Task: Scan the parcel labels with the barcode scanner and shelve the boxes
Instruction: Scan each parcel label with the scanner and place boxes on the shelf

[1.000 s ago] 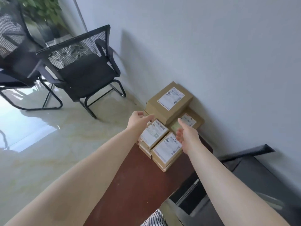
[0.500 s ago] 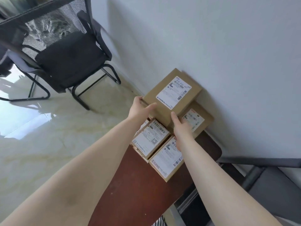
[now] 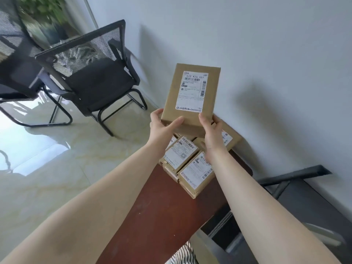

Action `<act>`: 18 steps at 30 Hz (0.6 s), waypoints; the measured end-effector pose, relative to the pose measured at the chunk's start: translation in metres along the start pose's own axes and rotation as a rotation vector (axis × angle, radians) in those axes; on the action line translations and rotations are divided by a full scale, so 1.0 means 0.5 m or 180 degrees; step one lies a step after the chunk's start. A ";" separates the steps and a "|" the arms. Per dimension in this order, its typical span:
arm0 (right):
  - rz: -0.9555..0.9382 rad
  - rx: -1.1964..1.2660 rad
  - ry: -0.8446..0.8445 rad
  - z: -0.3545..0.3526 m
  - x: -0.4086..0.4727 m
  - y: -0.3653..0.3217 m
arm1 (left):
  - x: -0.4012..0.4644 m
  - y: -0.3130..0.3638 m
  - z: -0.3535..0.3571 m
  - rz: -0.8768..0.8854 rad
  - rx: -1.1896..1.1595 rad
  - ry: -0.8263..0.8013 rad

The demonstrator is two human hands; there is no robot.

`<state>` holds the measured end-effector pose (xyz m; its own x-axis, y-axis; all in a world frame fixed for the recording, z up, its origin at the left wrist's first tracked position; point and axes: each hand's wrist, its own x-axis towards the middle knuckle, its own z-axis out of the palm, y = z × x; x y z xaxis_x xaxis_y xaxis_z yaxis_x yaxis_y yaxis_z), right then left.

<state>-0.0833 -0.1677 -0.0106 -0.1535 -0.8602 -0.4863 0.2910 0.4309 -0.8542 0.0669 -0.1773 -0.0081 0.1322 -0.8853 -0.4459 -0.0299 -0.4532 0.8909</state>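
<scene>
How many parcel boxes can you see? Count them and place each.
At least 4. One box lifted in both hands; two labelled boxes side by side on the table's far end; one box against the wall behind the right hand. More may lie hidden underneath.

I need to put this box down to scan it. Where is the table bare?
The brown table is bare nearer you, below the labelled boxes and between your forearms. Its far end by the wall is crowded.
</scene>
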 end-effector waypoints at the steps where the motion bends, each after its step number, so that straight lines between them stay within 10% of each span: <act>1: -0.0048 0.0007 -0.0034 -0.001 -0.024 -0.005 | -0.025 0.005 -0.007 0.0021 -0.0014 -0.0064; 18: -0.0325 0.0461 -0.0072 -0.237 -0.423 0.055 | -0.381 -0.005 0.033 -0.0202 -0.0224 -0.1604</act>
<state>-0.1547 0.0582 0.0470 -0.1684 -0.9042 -0.3925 0.4081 0.2986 -0.8628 0.0256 -0.0090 0.0731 -0.3629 -0.8045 -0.4702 0.0316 -0.5150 0.8566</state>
